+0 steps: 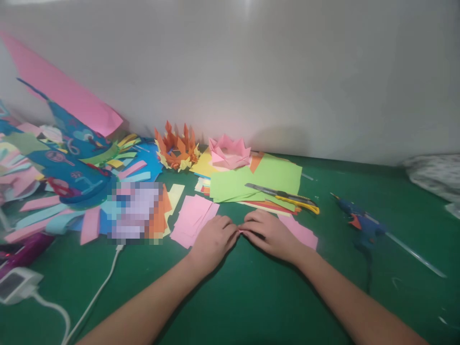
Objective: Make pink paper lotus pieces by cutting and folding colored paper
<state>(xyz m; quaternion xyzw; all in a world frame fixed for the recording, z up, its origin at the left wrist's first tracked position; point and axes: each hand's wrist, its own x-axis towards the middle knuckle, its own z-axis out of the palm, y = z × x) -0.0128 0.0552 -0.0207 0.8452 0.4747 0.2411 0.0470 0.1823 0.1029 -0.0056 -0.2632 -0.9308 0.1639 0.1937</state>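
Note:
Over the green table, my left hand (214,239) and my right hand (271,235) meet fingertip to fingertip. Both pinch a small piece of pink paper (242,231), mostly hidden by the fingers. Beside my left hand lies a loose stack of pink paper sheets (190,216). More pink paper (302,234) sits partly under my right hand. Just beyond the hands, a yellow-handled box cutter (287,195) rests on light green sheets (258,177). Behind these stand a folded pink paper crown (230,154) and an orange and yellow one (178,151).
A blue glue gun (364,224) with a clear glue stick lies at the right. Blue cone hats (81,175) with paper fringes crowd the left. A white cable (104,282) runs along the near left. A grey wall (323,86) closes off the back.

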